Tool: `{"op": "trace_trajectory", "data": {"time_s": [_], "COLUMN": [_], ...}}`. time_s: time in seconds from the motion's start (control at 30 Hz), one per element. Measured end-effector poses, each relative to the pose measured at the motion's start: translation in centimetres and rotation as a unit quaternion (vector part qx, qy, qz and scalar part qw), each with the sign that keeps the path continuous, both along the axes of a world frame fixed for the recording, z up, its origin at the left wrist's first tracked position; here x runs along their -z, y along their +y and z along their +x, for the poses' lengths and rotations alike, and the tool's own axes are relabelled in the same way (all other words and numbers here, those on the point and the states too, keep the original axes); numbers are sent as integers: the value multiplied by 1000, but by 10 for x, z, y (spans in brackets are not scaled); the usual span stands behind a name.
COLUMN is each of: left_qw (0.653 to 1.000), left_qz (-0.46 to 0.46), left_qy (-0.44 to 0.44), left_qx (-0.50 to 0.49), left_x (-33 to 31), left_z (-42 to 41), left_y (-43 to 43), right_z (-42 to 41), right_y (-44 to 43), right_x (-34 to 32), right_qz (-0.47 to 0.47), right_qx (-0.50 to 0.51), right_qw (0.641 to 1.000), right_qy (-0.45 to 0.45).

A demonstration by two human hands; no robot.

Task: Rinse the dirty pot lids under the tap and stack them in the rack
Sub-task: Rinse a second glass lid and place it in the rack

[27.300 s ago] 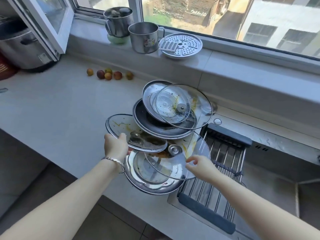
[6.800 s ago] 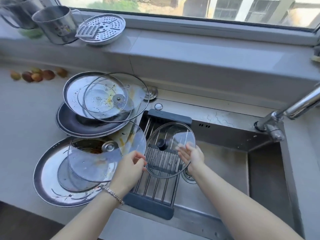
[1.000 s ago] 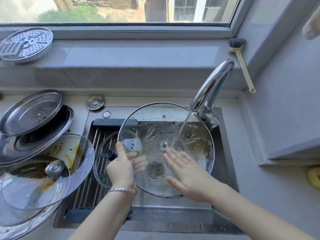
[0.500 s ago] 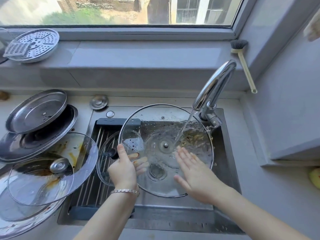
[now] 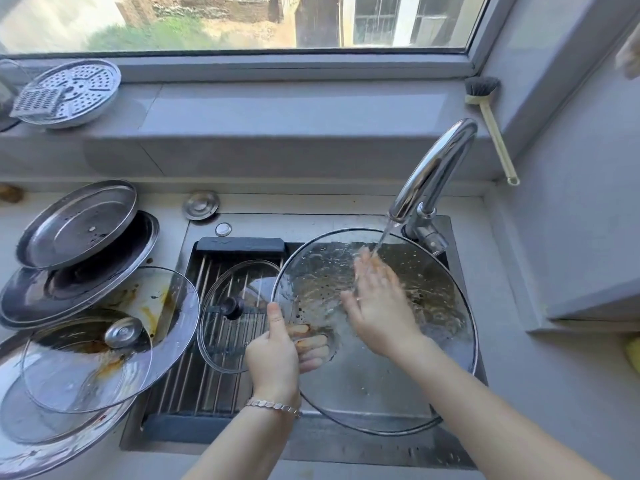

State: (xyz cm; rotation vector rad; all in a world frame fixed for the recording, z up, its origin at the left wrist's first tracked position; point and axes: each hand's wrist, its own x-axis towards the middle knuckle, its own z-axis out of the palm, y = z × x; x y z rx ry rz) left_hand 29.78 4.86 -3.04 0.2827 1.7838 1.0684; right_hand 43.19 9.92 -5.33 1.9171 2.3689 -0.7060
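Head view: the big lid point(image 5: 433, 313) is tilted over the sink point(image 5: 346, 445), its upper part under the stream from the tap point(image 5: 433, 168); the left grip point(image 5: 273, 355) pinches its left rim, thumb on the near face, fingers point(image 5: 313, 341) showing through the glass behind; the right grip point(image 5: 377, 306) is released, its flat palm and straight fingers pressed on the wet glass just below where the water lands. The left forearm rises from the bottom edge, wrist about straight; the right comes in from the lower right, crossing the lid's lower rim.

To rinse well, I judge, the flat hand should sweep the brownish film toward the lower edge while the left turns the rim under the stream (wet glass slips, so pinch firmly); both faces want water.

A small lid point(image 5: 242, 341) lies on the rack point(image 5: 194, 393); dirty lids point(image 5: 86, 306) wait on the counter point(image 5: 169, 209).
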Motion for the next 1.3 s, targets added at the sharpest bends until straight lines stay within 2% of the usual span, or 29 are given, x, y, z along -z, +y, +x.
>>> {"op": "trace_trajectory", "data": {"time_s": [0.03, 0.07, 0.17, 0.2, 0.33, 0.43, 0.6, 0.77, 0.87, 0.93, 1.0, 1.1, 1.17, 1.2, 1.3], "left_qw": [1000, 1000, 1000, 1000, 1000, 999, 999, 998, 993, 992, 996, 998, 998, 998, 995], "left_qz": [0, 1, -4, -8, -23, -21, -11, -3, -3, 6, 5, 4, 10, 16, 9], "left_qy": [-5, -5, 9, 7, -19, -17, -4, 3, 87, 98, 59, 12, 8, 7, 71], "left_qx": [-1, 0, 3, 3, 7, 17, 44, 55, 77, 75, 66, 61, 62, 56, 69], "left_x": [0, 0, 1, 2, 2, 0, -6, -11, -6, -4, -3, -6, -7, -8, -7], "left_z": [0, 0, 0, 0, 0, 1, 6, 12, 4, -1, -1, 2, 3, 3, -2], "left_y": [0, 0, -1, -2, -4, -5, -5, 0, 7, 10, 9, 5, 8, 10, 18], "right_z": [3, 2, -13, -10, 12, 7, -2, -41, -46, -42, -32, -14, -15, -21, -45], "right_y": [1, -1, -16, -15, 4, 4, 16, 8, -14, -24, -14, 19, 27, 22, -11], "right_x": [1, 0, 3, 5, 8, 8, 1, -1, -1, 3, 9, 9, 4, 2, 1], "right_qz": [-9, -17, -36, -35, -6, -9, 7, 25, 19, 32, 70, 46, 48, 49, 37], "right_qx": [39, 31, -123, -139, 21, 17, 94, -26, -172, -241, -241, -108, -61, -78, -229], "right_qw": [999, 999, 992, 990, 999, 999, 995, 997, 977, 962, 964, 993, 997, 995, 967], "right_qy": [-11, -8, 18, 7, -39, -41, -31, 64, 124, 127, 89, 12, 14, 32, 103]}}
